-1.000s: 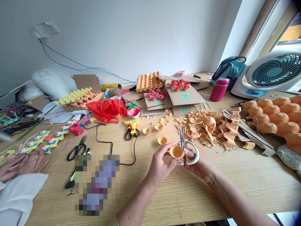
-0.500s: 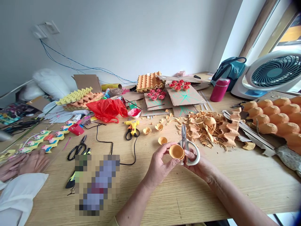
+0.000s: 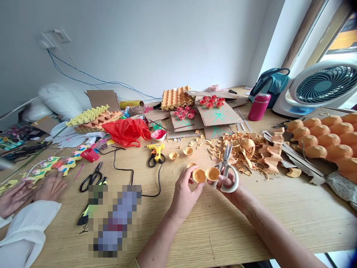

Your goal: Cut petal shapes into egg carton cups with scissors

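Head view — now parted: left hand [image 3: 182, 191] pinching one cup [image 3: 199, 176], right hand [image 3: 233, 190] gripping second cup [image 3: 212, 174] and scissors [image 3: 225, 162] — likely workable singly.

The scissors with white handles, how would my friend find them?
On the wooden table, find the heap of orange scraps right of the middle. Just left of it, the wearer's right hand holds the scissors, blades pointing away. White handles set them apart from the black-handled pair lying further left.

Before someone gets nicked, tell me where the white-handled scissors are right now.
In the head view, the white-handled scissors are right of centre, in the right hand, beside an orange cup and in front of the orange scrap pile.
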Tool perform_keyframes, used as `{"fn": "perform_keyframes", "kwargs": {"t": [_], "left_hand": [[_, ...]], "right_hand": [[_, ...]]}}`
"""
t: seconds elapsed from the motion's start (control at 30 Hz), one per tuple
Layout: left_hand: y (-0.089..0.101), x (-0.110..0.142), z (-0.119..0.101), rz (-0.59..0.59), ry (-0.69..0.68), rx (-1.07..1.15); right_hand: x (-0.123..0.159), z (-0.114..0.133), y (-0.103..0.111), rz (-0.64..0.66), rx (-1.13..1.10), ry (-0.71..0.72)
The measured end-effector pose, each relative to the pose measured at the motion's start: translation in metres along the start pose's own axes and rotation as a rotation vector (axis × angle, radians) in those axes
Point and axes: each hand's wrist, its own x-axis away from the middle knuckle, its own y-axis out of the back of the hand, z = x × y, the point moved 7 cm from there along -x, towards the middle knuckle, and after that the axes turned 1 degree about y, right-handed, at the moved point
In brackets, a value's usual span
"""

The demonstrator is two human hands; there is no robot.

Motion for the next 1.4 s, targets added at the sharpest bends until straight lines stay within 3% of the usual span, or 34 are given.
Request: {"fn": "perform_keyframes", "kwargs": {"t": [0.23, 0.4, 0.67, 1.4], "left_hand": [[-0.005, 0.002, -0.008, 0.082, -0.101, -0.105], [-0.011, 0.004, -0.009, 0.138, -0.106, -0.108], [-0.011, 0.003, -0.006, 0.11, -0.075, -0.083], [-0.011, 0.003, -0.006, 0.109, -0.106, -0.056]], "right_hand": [[0.003, 0.007, 0.004, -0.057, 0.239, 0.013], [0.003, 0.013, 0.008, -0.124, 0.32, 0.102], [0.0, 0.005, 0.007, -0.067, 0.24, 0.015], [-0.003, 0.003, 0.017, -0.17, 0.276, 0.003]]}}
